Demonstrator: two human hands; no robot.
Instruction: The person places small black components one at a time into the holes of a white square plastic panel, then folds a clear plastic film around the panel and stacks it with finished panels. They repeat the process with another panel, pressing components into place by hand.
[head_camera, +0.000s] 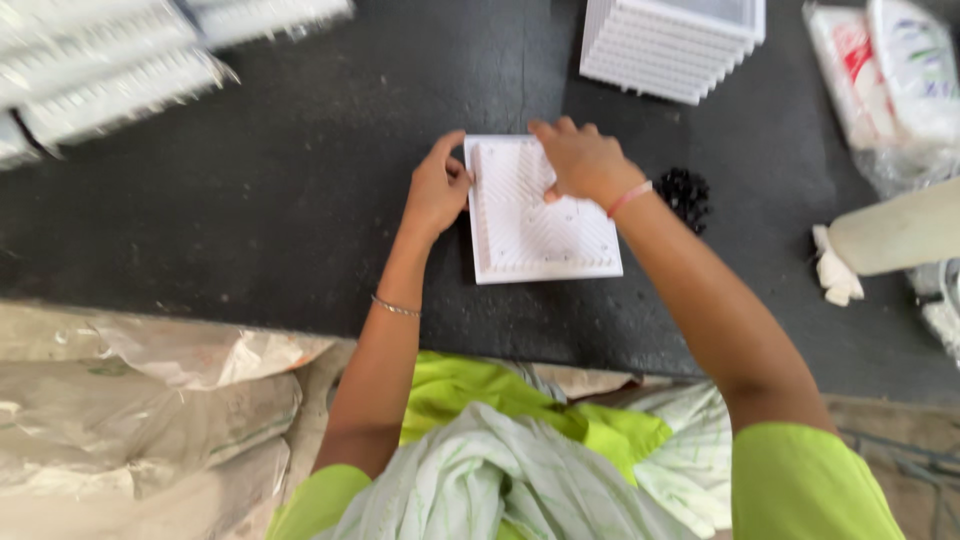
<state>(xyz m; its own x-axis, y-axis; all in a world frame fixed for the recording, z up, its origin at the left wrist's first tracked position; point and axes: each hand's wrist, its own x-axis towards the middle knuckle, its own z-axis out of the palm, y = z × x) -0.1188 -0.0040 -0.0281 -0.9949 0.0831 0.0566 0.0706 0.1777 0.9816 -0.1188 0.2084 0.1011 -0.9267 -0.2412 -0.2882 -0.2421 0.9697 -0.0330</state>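
A white square ribbed plastic tray lies flat on the black table in front of me. My left hand grips the tray's left edge, thumb and fingers pinched on the rim. My right hand rests on the tray's upper middle, fingers bent down onto its ribbed surface. Whether something small is under those fingers is hidden. A pink band circles my right wrist, a thin bracelet my left forearm.
A stack of white trays stands at the back right. A small pile of black pieces lies right of the tray. Plastic bags sit far right, more white trays far left, grey sacks below the table edge.
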